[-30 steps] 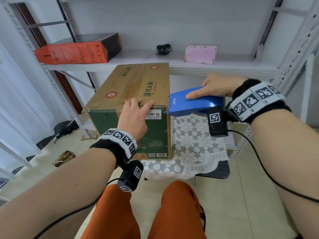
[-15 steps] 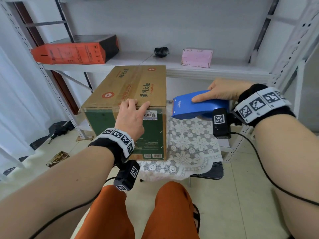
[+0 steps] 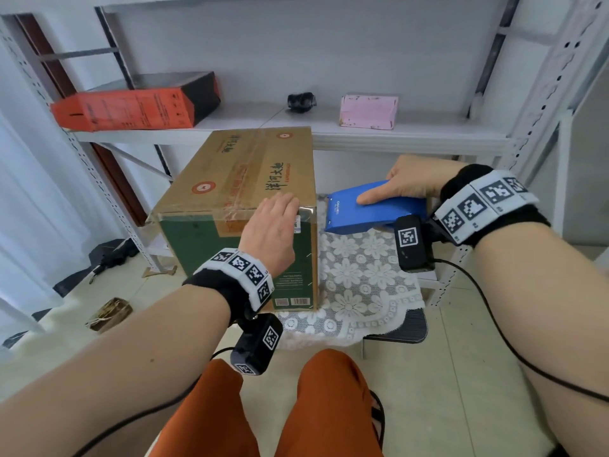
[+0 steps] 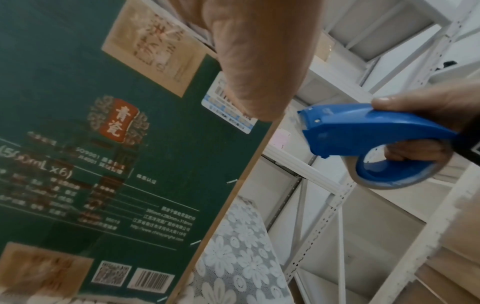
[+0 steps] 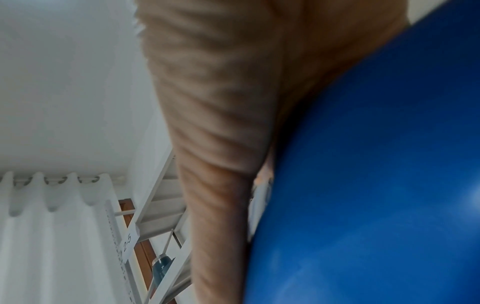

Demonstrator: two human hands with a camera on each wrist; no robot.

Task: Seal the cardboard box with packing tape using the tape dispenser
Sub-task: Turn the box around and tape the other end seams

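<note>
We are laying the straight fingers (image 3: 283,206) of our left hand (image 3: 268,237) flat over the near top edge of the cardboard box (image 3: 237,179), the palm hanging down its front face; nothing is being gripped. Under the fingertips a strip of clear packing tape (image 3: 245,189) is running glossy and slightly wrinkled along the middle of the lid and folding down over the front edge.

Our right hand (image 3: 412,183) is grasping the tape dispenser (image 3: 372,209): the index finger is lying straight along its smooth top, while in the left wrist view the other fingers are curling through the ring-shaped handle from below. The dispenser is hanging in the air just right of the box, apart from it, its snout pointing at the box's upper right corner.

The dispenser is showing as hard blue moulded plastic, wedge-shaped in front and rounded behind, with a roll of tape (image 4: 389,183) sitting around its hub.

The box is standing upright on a white lace cloth (image 3: 359,285) patterned with flowers. Its lid is plain brown corrugated board with red and green printing; its front face is dark green, matte, carrying white text, barcodes and a white sticker (image 4: 228,107) near the top right corner.
</note>
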